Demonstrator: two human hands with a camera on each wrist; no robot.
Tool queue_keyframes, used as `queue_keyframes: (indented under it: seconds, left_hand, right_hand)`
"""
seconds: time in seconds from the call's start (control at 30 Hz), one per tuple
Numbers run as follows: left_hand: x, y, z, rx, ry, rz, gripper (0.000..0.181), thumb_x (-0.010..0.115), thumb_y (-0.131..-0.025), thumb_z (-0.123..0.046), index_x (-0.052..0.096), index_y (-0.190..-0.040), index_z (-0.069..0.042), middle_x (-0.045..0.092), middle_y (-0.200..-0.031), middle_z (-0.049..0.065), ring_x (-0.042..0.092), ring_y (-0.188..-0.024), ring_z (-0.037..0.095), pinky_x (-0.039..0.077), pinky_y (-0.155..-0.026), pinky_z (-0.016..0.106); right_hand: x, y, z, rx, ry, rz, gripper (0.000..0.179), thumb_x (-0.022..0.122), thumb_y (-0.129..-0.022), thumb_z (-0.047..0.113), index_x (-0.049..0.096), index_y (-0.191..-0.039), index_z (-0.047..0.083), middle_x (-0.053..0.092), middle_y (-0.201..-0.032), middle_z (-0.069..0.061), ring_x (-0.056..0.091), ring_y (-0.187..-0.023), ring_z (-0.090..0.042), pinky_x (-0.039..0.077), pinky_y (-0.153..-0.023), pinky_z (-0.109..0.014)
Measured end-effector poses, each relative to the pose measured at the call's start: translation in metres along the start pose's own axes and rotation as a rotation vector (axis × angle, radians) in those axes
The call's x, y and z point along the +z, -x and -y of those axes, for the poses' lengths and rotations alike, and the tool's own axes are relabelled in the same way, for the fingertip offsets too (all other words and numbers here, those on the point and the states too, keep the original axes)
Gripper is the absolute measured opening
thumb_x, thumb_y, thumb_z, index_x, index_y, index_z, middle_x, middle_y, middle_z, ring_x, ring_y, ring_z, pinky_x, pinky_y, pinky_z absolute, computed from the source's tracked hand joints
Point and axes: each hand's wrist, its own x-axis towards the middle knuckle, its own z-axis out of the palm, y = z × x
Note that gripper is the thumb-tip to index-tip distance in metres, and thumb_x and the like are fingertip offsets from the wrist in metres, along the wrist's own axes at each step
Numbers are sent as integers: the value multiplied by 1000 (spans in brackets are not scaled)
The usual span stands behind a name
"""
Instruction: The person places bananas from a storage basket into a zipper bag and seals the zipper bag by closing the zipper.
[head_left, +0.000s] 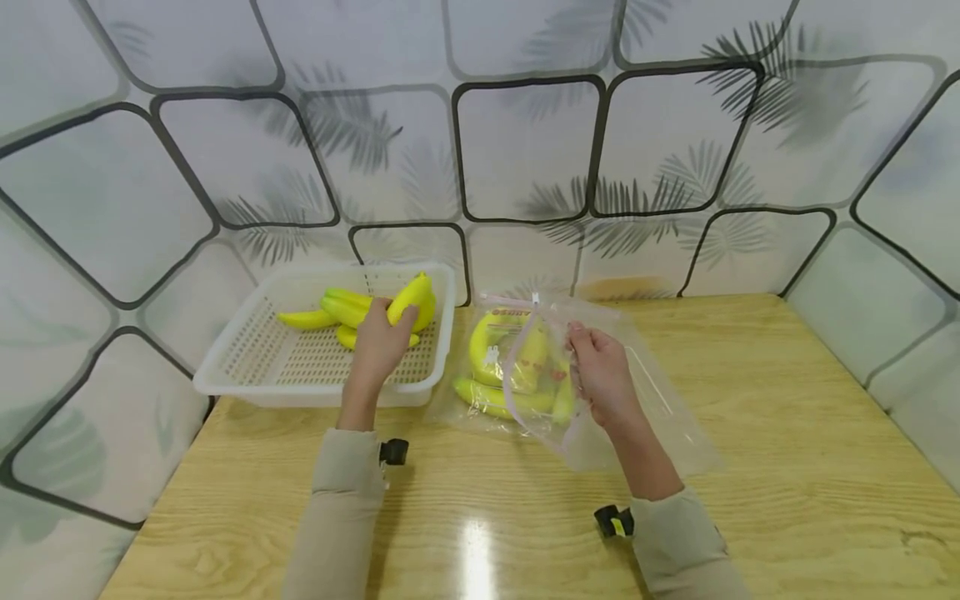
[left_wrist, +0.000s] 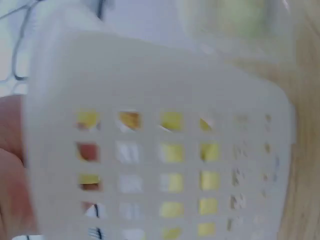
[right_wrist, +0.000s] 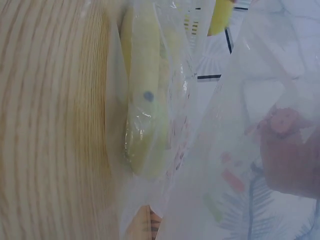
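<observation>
Gripping a yellow banana (head_left: 411,300) at the right end of a white basket (head_left: 300,392), the left-hand grip (head_left: 381,340) is wrapping thumb and fingers around its lower part. Other bananas (head_left: 307,320) are lying beside it in the basket. The right-hand grip (head_left: 604,377) is pinching the edge of a clear bag (head_left: 656,408) near its pink zip strip (head_left: 507,379). The bag is resting on the table (head_left: 750,383), just beside the basket, with more bananas (head_left: 491,402) showing inside.

The held banana is looking light, smooth and fairly firm, probably a little slippery, so wrapping it round the middle seems surest. The bag is looking thin, floppy and slick; pinching one layer at the rim, close to the strip, should be giving the steadiest opening.
</observation>
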Motion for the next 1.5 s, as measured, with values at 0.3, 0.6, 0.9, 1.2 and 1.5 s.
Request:
queue_keyframes:
  seconds: [0.3, 0.6, 0.9, 1.2, 1.5]
  left_hand:
    - [8, 36, -29, 179, 275, -62, 37, 62, -98, -34, 58, -119, -3, 58, -85, 12, 62, -69, 26, 53, -58, 29]
    - [38, 63, -54, 192, 378, 404, 32, 51, -105, -24, 52, -129, -3, 62, -106, 26, 67, -81, 33, 58, -73, 53]
    - [48, 69, -52, 125, 239, 514, 32, 54, -102, -24, 53, -124, 0, 59, -105, 20, 63, -84, 28, 57, -64, 35]
    - [62, 68, -46, 52, 383, 558, 51, 54, -102, -17, 33, -145, 0, 59, -115, 26, 66, -95, 41, 59, -75, 46]
    - [72, 68, -45, -13, 493, 550, 58, 53, -99, -10, 27, -151, -5, 52, -122, 30, 68, -98, 37, 60, -72, 46]
  right_hand:
    - [-3, 1, 4, -13, 25, 18, 38, 46, -106, 36, 52, -86, 4, 34, -49, 9, 28, -37, -4, 22, -36, -19]
    - [-7, 4, 6, -36, -7, -10, 39, 47, -105, 38, 51, -84, 6, 36, -52, 9, 27, -37, -3, 22, -35, -18]
    - [-4, 3, 4, -45, -8, -33, 36, 47, -105, 35, 50, -84, 7, 34, -50, 9, 27, -37, -4, 22, -35, -18]
    - [1, 5, 0, -78, -88, -57, 37, 47, -106, 35, 50, -84, 5, 33, -50, 10, 27, -36, -3, 21, -35, -17]
    - [5, 5, -2, -89, -86, -37, 36, 47, -105, 35, 50, -85, 6, 32, -50, 9, 26, -36, -4, 20, -35, -16]
